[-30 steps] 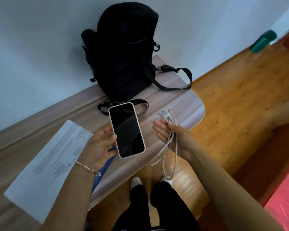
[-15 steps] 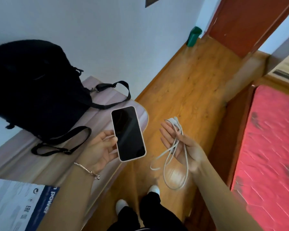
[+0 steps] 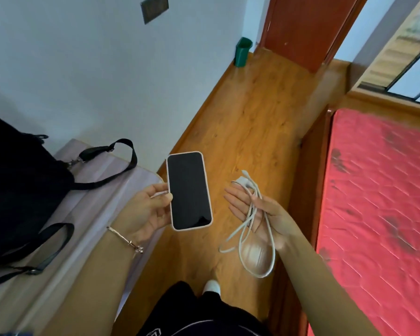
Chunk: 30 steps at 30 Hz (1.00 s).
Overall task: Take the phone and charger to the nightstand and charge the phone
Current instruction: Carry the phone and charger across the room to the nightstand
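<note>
My left hand (image 3: 144, 212) grips a phone (image 3: 189, 190) with a dark screen and a pale case, thumb on its left edge, screen facing up. To its right, my right hand (image 3: 260, 214) lies palm up with a white charger (image 3: 243, 185) across it, the thumb pinning the cable. The plug sits at the fingertips and loops of cable hang below the palm. Both hands hover over the wooden floor (image 3: 247, 117), just past the desk's end.
A black backpack (image 3: 22, 190) with loose straps sits on the pale desk (image 3: 102, 197) at left. A bed with a red mattress (image 3: 378, 202) runs along the right. Far ahead are a green bin (image 3: 243, 52) and a red-brown door (image 3: 306, 27).
The view has swung right, away from the desk and papers, bringing the bed and door into sight. Both hands keep the same hold on phone and charger.
</note>
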Each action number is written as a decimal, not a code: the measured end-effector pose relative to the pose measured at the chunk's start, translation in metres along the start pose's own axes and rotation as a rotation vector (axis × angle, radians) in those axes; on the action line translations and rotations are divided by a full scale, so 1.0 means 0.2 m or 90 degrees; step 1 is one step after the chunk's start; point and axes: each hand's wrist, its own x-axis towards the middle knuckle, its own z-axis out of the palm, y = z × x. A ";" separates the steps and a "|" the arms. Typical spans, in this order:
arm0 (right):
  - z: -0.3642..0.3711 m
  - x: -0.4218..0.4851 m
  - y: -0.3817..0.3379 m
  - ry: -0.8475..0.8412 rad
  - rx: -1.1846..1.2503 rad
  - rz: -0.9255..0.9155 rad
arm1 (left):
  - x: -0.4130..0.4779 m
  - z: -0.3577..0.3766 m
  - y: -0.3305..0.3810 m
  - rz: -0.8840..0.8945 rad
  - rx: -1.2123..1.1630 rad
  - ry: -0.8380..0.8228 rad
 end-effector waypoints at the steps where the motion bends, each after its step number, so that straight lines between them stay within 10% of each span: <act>1: -0.02 -0.01 -0.03 0.004 0.000 -0.004 | 0.03 0.04 0.00 -0.008 0.010 -0.019; 30: -0.82 0.26 -1.31 0.182 0.075 -0.233 | 1.56 1.45 0.48 -0.161 0.199 -0.209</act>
